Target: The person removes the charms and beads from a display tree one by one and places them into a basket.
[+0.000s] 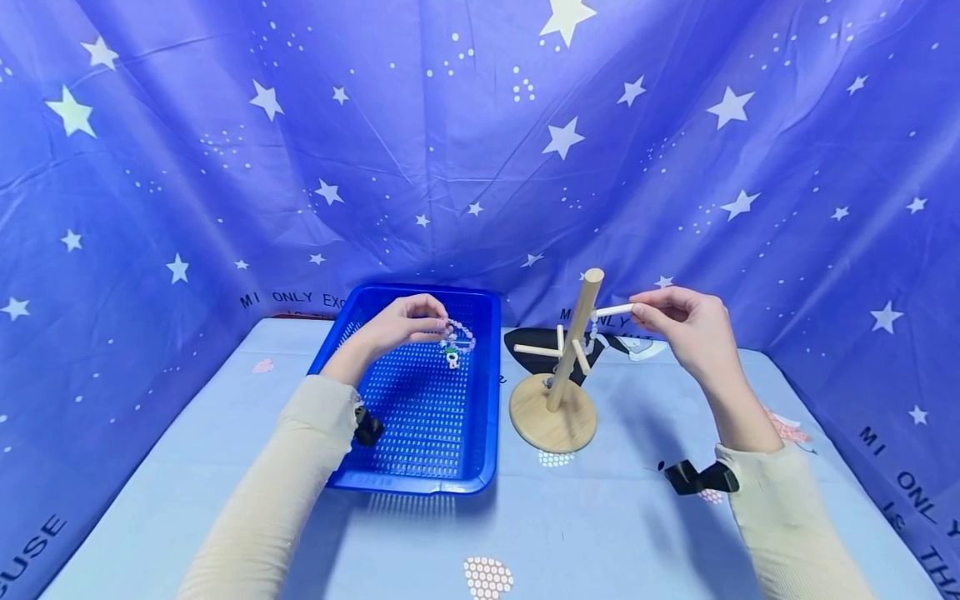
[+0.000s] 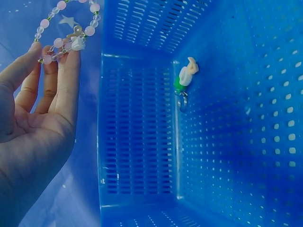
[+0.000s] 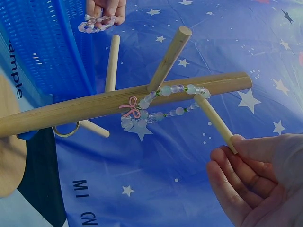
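Pale sleeves [image 1: 262, 483] flank a wooden stand [image 1: 583, 308]. Left hand [image 1: 397, 325] pinches a pink bracelet [image 1: 472, 341] near a basket [image 1: 412, 485]; right hand [image 1: 693, 329] pinches a peg [image 1: 617, 309] holding another bracelet [image 3: 177, 88].

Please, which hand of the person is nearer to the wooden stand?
Right. The right hand pinches one peg of the wooden stand; the left hand is apart from it, holding a beaded bracelet above the blue basket.
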`<state>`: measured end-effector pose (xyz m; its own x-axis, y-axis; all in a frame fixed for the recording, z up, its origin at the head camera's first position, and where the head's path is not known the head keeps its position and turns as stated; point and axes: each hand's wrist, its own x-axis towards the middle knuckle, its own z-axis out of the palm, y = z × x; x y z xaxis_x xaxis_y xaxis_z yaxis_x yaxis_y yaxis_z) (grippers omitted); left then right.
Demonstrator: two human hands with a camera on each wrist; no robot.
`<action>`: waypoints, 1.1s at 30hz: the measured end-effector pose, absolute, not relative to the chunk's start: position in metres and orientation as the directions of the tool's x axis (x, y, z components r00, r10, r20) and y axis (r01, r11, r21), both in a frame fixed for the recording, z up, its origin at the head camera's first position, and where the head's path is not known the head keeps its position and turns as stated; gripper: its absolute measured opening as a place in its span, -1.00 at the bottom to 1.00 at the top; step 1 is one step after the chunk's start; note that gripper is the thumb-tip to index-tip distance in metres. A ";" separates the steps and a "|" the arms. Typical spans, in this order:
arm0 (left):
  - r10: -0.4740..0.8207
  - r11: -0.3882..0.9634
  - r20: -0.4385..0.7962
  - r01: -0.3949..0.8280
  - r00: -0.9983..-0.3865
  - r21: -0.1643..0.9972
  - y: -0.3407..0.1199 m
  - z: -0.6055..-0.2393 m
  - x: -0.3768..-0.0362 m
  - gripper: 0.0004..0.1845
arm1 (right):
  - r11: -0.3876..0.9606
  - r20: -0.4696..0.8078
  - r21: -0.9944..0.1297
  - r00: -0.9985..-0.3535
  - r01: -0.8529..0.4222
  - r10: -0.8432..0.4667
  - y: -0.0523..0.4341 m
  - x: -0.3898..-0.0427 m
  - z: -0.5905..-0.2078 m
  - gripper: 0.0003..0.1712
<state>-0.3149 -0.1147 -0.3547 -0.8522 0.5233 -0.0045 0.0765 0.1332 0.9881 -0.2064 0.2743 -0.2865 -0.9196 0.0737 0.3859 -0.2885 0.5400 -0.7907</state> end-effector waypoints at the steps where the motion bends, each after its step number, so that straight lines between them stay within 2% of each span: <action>1: 0.520 0.135 -0.007 0.074 -0.854 0.988 -0.115 -0.356 -0.316 -0.94 | 0.542 0.387 -0.789 -0.919 -0.289 0.074 0.274 -0.207 -0.287 -0.65; 17: 0.470 0.163 -0.038 0.044 -0.882 0.986 -0.122 -0.372 -0.327 -0.89 | 0.552 0.386 -0.784 -0.919 -0.283 0.077 0.273 -0.207 -0.286 -0.64; 33: 0.457 0.339 -0.129 0.038 -0.880 0.940 -0.128 -0.393 -0.335 -0.87 | 0.563 0.387 -0.777 -0.919 -0.281 0.076 0.273 -0.207 -0.287 -0.62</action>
